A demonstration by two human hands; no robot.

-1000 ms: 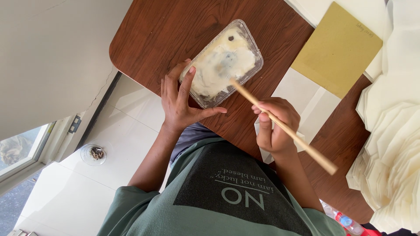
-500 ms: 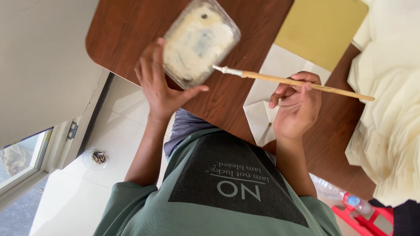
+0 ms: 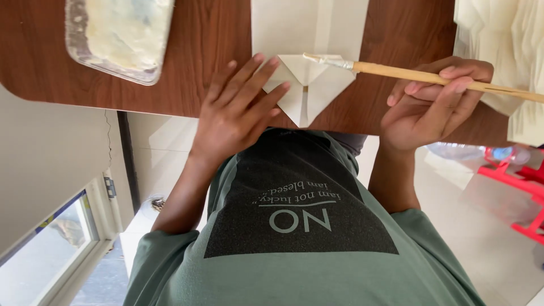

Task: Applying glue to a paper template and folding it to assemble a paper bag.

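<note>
The view is upside down, looking over my chest at a brown wooden table (image 3: 215, 51). My left hand (image 3: 238, 110) lies flat with fingers spread, pressing the left side of a folded white paper (image 3: 314, 85) with a pointed tip. My right hand (image 3: 433, 99) grips a wooden-handled paintbrush (image 3: 408, 72). Its pale bristles rest over the paper's top fold. A clear plastic tray (image 3: 116, 34) of whitish paste sits at the upper left, apart from both hands.
A stack of cream paper pieces (image 3: 510, 39) fills the upper right. Beyond the table edge are a tiled floor, a window frame (image 3: 85, 249) at lower left and red plastic furniture (image 3: 518, 175) at right.
My left hand left the paste tray and came down on the folded paper. The brush swung from the tray over to the paper. The view shifted, pushing the tray to the upper left.
</note>
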